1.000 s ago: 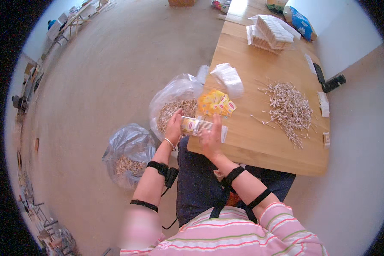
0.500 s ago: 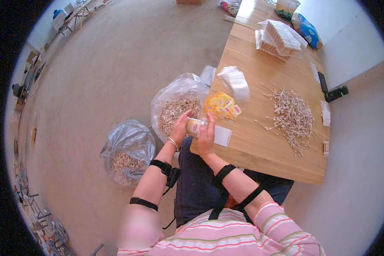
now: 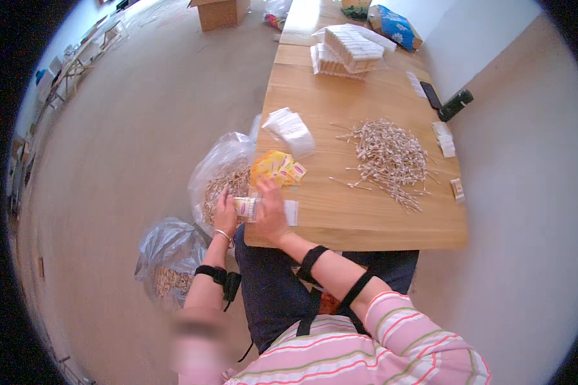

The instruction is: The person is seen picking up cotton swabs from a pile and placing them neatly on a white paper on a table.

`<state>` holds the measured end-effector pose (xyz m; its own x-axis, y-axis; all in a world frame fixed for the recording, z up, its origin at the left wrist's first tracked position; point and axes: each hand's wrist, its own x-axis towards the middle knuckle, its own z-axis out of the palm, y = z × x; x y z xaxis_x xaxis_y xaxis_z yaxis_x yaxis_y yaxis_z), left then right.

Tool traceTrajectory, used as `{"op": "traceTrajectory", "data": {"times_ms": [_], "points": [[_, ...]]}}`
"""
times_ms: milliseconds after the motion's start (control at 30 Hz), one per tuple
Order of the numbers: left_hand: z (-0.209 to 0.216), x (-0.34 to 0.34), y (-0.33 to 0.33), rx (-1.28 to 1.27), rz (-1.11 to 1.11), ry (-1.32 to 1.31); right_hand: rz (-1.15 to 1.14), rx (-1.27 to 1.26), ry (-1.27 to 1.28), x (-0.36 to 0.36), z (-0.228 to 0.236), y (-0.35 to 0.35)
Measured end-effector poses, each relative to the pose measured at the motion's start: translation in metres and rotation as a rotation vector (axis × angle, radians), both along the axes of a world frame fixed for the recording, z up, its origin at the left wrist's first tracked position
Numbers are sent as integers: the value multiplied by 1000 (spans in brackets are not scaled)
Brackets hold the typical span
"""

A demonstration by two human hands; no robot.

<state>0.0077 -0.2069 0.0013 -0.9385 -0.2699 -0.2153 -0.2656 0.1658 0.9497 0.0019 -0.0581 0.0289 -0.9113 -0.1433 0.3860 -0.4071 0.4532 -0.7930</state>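
Note:
A small clear packet of cotton swabs with a yellow and white card is in my left hand, just past the table's near left corner. The fingers of that hand are closed round its left end. My right hand is at the packet's other end, its fingers stretched out and slightly blurred. Whether it presses on the packet I cannot tell. Beyond it lie loose yellow cards and a fanned stack of clear bags. Partly under my right hand, a white packet or bag rests on the table edge.
Loose cotton swabs are heaped on the wooden table. Farther back are stacked swab packs and a blue bag. A dark bottle lies by the wall. Two plastic bags, one large and one smaller, hold swabs on the left.
The view has shifted, so the table appears farther left. Both hands stay at the packet, and my right hand's fingers have moved at its right end.

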Motion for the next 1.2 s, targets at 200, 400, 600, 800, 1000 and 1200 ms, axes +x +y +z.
{"op": "traceTrajectory", "data": {"times_ms": [200,400,600,800,1000,1200], "points": [[48,7,57,-765,35,396,-628,568,-46,-33,7,144],[29,8,148,-572,-373,574,-489,512,74,-9,-12,193],[14,17,212,-581,-503,557,-380,382,79,33,-12,197],[3,25,223,-543,-489,629,-104,120,48,51,-3,231],[13,24,224,-590,-515,670,-922,446,49,18,8,312],[16,25,223,-622,-515,665,-834,530,-147,23,4,318]]}}
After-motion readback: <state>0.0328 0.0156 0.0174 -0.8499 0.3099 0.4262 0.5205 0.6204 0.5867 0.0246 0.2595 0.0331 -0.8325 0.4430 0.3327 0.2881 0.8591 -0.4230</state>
